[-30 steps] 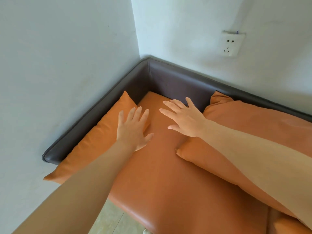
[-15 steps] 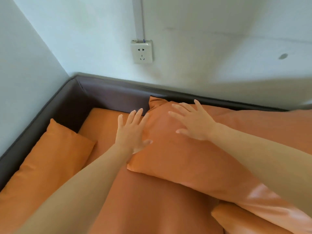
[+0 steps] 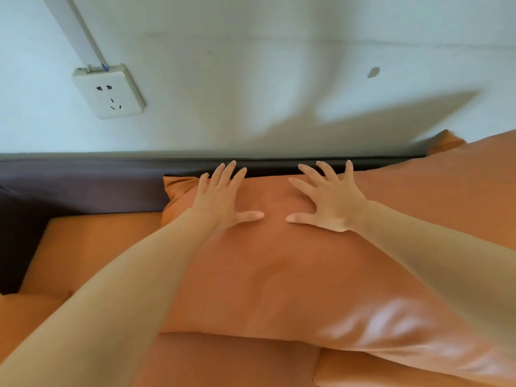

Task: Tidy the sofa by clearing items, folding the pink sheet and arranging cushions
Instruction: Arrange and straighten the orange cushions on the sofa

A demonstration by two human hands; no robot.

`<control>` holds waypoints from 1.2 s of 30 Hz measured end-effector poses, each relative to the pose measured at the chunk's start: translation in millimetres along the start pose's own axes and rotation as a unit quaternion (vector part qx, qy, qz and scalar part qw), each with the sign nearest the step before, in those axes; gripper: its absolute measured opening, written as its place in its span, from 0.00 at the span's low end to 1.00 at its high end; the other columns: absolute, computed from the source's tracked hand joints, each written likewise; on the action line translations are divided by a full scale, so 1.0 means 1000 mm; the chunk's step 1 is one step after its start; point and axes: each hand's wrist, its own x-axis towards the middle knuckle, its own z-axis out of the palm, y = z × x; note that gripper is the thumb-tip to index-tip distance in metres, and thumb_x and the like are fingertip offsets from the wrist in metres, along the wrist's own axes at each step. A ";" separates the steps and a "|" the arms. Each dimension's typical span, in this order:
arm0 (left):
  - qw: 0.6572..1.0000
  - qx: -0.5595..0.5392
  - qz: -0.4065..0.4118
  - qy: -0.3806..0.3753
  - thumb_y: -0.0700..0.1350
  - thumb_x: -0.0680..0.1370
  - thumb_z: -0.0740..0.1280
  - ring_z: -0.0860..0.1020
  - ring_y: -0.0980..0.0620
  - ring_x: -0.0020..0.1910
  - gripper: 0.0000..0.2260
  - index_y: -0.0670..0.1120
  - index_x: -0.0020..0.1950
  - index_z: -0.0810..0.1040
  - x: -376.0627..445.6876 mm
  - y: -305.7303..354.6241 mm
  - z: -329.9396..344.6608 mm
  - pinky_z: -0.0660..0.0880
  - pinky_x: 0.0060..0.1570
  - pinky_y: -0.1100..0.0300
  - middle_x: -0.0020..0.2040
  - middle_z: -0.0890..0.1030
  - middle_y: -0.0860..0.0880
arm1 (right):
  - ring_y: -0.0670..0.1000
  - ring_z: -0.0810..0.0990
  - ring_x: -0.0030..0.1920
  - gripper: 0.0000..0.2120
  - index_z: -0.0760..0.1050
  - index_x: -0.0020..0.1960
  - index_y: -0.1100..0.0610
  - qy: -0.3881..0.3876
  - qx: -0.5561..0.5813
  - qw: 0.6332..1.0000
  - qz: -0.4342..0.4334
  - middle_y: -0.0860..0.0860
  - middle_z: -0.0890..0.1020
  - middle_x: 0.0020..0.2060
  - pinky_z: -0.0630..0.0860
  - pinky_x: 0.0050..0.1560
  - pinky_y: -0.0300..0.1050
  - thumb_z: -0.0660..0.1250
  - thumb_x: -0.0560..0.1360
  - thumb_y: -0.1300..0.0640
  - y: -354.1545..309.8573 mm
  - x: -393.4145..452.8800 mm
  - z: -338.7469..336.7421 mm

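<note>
While both of the person's bare arms reach forward over the sofa, the left hand (image 3: 223, 201) and the right hand (image 3: 328, 203) lie flat, palms down, on the far part of a large orange cushion (image 3: 279, 275). Fingers (image 3: 231, 174) of the left hand are straight and only slightly parted, their tips reaching just past the cushion's far edge toward the dark backrest (image 3: 83, 185). Fingers (image 3: 324, 170) of the right hand are spread wide, the tips also at or just over that far edge. Both thumbs point inward toward each other, close but apart, with bare cushion between them. Neither hand curls around anything.

This big cushion lies under both palms, leaning against the dark backrest, its left far corner just left of the left hand and its body running off to the right and toward the near side, where light shines on its glossy cover. Beneath and to the left of it shows the orange seat of the sofa (image 3: 97, 247). Another orange cushion (image 3: 19, 317) shows partly at the near left edge.

Above the backrest is a pale wall with a white power socket (image 3: 109, 90) at the far left.
</note>
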 end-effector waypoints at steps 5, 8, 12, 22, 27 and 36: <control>0.993 0.046 0.085 -0.065 0.75 0.70 0.54 0.39 0.50 0.77 0.47 0.51 0.79 0.39 0.025 0.007 0.021 0.40 0.75 0.46 0.79 0.41 0.50 | 0.60 0.46 0.77 0.46 0.43 0.77 0.40 -0.027 -0.004 0.999 0.027 0.49 0.50 0.78 0.41 0.67 0.75 0.35 0.64 0.20 -0.001 -0.001 0.022; 0.991 0.023 0.091 -0.096 0.74 0.71 0.53 0.40 0.51 0.77 0.45 0.52 0.79 0.39 0.026 0.005 0.037 0.41 0.75 0.48 0.79 0.41 0.49 | 0.61 0.47 0.76 0.45 0.44 0.77 0.41 -0.040 -0.013 0.999 0.028 0.50 0.53 0.77 0.42 0.67 0.76 0.34 0.65 0.22 -0.005 0.000 0.031; 0.992 0.006 0.099 -0.081 0.73 0.73 0.46 0.44 0.52 0.78 0.39 0.55 0.79 0.44 0.018 0.004 0.048 0.42 0.75 0.48 0.79 0.49 0.50 | 0.60 0.59 0.73 0.41 0.53 0.76 0.44 -0.039 -0.033 0.999 0.008 0.52 0.64 0.73 0.47 0.67 0.76 0.35 0.69 0.26 -0.011 0.003 0.030; 0.997 -0.009 0.076 0.019 0.60 0.82 0.42 0.55 0.57 0.76 0.24 0.57 0.78 0.53 -0.021 0.017 0.055 0.47 0.73 0.57 0.77 0.59 0.55 | 0.56 0.75 0.53 0.33 0.70 0.59 0.50 0.030 -0.030 0.999 0.001 0.52 0.77 0.54 0.65 0.57 0.58 0.36 0.73 0.33 -0.029 -0.013 0.026; 0.996 -0.032 0.063 0.058 0.57 0.83 0.46 0.58 0.57 0.75 0.22 0.55 0.77 0.58 -0.040 0.016 0.042 0.51 0.71 0.59 0.76 0.63 0.55 | 0.56 0.78 0.36 0.27 0.73 0.43 0.55 0.178 -0.050 0.982 -0.030 0.52 0.79 0.36 0.69 0.44 0.54 0.45 0.77 0.36 -0.036 -0.020 0.035; 0.986 -0.018 0.064 0.154 0.57 0.82 0.52 0.73 0.48 0.67 0.23 0.47 0.70 0.72 -0.089 -0.018 -0.001 0.66 0.66 0.52 0.67 0.76 0.48 | 0.52 0.69 0.28 0.25 0.67 0.33 0.56 0.483 -0.082 0.868 -0.085 0.50 0.69 0.27 0.66 0.34 0.47 0.54 0.77 0.37 -0.059 -0.014 -0.004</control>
